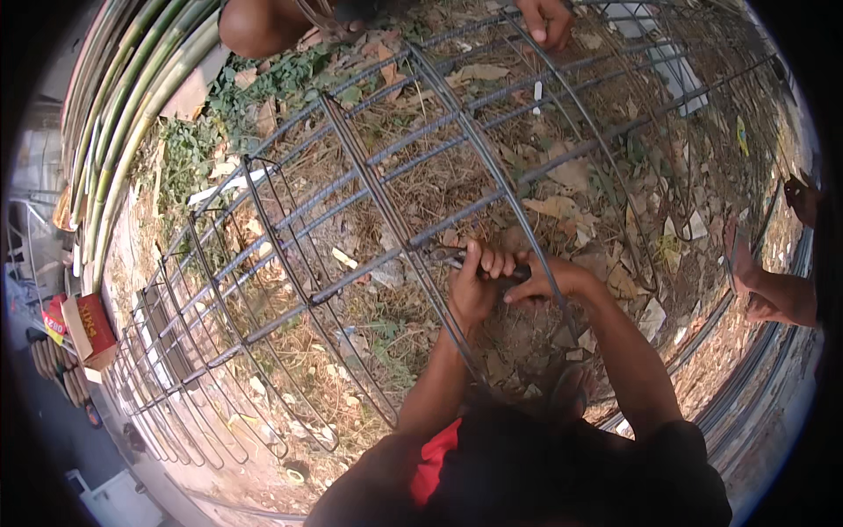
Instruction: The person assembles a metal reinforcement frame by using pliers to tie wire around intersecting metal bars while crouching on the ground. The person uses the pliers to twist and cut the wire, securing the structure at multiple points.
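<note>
My left hand (pixel 474 279) is closed around dark metal pincers (pixel 507 270), thumb pointing up. On their handle end, my right hand (pixel 551 279) is closed too, its fingers partly hidden. The jaws are at a crossing where a long ribbed bar (pixel 378 262) meets a bent steel stirrup (pixel 386 206); whether they grip tie wire is too small to tell. Both hands are inside the near side of a long rebar cage (pixel 307 220), between two stirrups. One stirrup (pixel 533 237) passes just in front of my right hand.
Another person's hand (pixel 546 22) touches the cage's far side. More hands of others (pixel 746 268) are at the right edge. Green bamboo poles (pixel 132 114) lie at the upper left, above a red box (pixel 95 327). Loose rebar (pixel 746 369) is stacked at right, over leaf-littered ground.
</note>
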{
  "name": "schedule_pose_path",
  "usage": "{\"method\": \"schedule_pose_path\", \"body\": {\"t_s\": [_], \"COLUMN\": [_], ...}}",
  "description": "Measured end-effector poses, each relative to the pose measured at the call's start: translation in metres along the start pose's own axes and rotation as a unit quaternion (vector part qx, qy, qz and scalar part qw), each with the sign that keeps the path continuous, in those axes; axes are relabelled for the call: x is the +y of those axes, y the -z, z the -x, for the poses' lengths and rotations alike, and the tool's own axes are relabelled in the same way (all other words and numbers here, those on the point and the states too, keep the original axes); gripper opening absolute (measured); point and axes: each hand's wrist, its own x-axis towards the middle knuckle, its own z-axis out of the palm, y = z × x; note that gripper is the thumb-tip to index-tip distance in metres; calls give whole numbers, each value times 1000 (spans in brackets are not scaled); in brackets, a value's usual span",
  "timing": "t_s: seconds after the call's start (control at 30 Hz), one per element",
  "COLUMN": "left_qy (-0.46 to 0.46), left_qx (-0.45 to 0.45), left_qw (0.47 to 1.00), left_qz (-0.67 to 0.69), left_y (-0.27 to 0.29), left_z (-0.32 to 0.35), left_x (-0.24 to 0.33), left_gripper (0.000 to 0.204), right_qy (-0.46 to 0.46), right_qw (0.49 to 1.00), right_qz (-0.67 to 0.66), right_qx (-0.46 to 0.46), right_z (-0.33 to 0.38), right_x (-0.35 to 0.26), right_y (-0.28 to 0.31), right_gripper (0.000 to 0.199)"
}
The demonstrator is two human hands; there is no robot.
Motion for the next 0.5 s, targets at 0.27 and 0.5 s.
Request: {"method": "schedule_pose_path", "body": {"t_s": [0.27, 0.5], "left_qy": [-76, 0], "left_qx": [119, 82], "left_qw": [988, 997], "left_qz": [-66, 12], "left_y": [-25, 15], "left_z": [10, 20], "left_x": [-10, 6], "left_gripper": [29, 37], "right_qy": [241, -34], "right_qw": [814, 991], "right_qz": [345, -86], "right_qx": [400, -92], "right_z": [6, 2], "right_x": [12, 32], "right_y": [-47, -9], "right_gripper": [32, 36]}}
